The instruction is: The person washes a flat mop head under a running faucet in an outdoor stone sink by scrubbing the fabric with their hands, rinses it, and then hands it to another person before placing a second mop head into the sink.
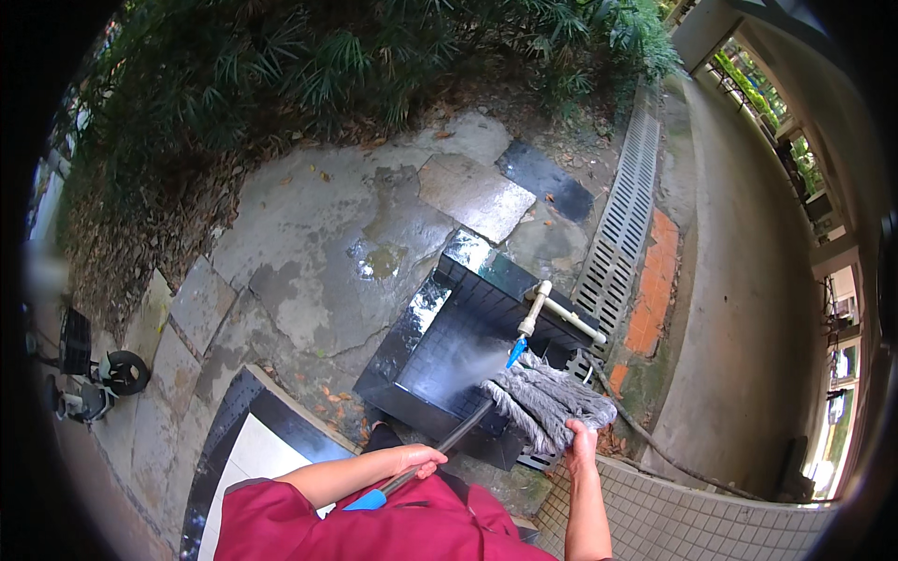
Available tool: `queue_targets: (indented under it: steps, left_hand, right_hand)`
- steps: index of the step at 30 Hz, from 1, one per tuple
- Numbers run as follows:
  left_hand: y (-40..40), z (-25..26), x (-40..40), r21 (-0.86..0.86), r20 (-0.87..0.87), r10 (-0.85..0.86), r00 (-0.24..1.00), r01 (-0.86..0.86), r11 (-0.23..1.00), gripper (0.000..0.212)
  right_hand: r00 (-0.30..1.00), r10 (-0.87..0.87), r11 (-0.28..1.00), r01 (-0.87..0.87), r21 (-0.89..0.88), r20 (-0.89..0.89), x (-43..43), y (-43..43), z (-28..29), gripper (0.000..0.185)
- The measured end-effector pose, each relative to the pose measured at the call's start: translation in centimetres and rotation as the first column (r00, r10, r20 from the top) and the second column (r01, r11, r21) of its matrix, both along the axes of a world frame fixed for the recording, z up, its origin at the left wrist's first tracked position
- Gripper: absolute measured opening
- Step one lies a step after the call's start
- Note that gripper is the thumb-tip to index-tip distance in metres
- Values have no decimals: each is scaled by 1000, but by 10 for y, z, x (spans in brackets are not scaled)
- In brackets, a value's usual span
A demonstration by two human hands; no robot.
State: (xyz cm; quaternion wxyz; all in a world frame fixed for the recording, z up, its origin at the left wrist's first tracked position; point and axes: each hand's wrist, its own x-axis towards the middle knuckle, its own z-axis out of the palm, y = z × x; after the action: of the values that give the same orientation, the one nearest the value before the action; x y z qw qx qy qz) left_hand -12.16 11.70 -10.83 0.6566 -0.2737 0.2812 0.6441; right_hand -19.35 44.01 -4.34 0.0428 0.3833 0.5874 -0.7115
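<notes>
My left hand (419, 460) is closed around the dark metal pole (463, 429) of a mop, above its blue grip (367, 500). The grey string mop head (551, 400) lies at the right side of a black-tiled basin (449, 343), under a blue-handled tap (517, 353) on a pale plastic pipe. My right hand (581, 442) grips the near right edge of the strands. Water sprays from the tap into the basin, left of the mop head. The far end of the pole is hidden by the strands.
A slotted drain cover (621, 224) runs beyond the basin, with a hose (659, 449) at the right. Wet stone paving (316, 245) spreads to the left, with a puddle. A low tiled ledge (259, 449) is near my left side. Plants border the far side; a wheeled vehicle (88, 379) stands far left.
</notes>
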Motion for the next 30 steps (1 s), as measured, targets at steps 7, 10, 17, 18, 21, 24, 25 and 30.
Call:
queue_targets:
  steps: [7,10,17,18,21,24,25,30]
  left_hand:
    - [3,42,16,-104,-122,11,992,-24,994,32]
    - [-15,75,26,-126,-144,-52,988,34,991,32]
    - [-32,102,34,-168,-298,-32,954,-20,986,31]
    - [-35,104,35,-187,-284,-31,958,-23,982,30]
    - [-42,99,39,-200,-249,26,968,-78,977,25]
    - [-43,83,36,-230,-206,63,977,-111,967,29]
    - [-43,78,35,-248,-182,67,981,-112,962,31]
    - [-37,72,38,-222,-161,-9,987,-28,975,25]
  right_hand:
    - [991,136,988,-136,71,8,51,23,-2,47]
    - [985,142,990,-143,13,94,54,26,9,44]
    - [966,257,966,-257,16,12,43,-1,17,52]
    - [961,275,962,-274,10,-31,38,-6,17,53]
    - [950,309,951,-309,-15,38,29,-19,15,54]
    - [976,216,976,-216,-2,11,32,-36,-12,42]
    - [980,199,980,-198,-20,16,41,-30,-35,46]
    - [992,102,989,-94,-112,69,82,-1,-28,52]
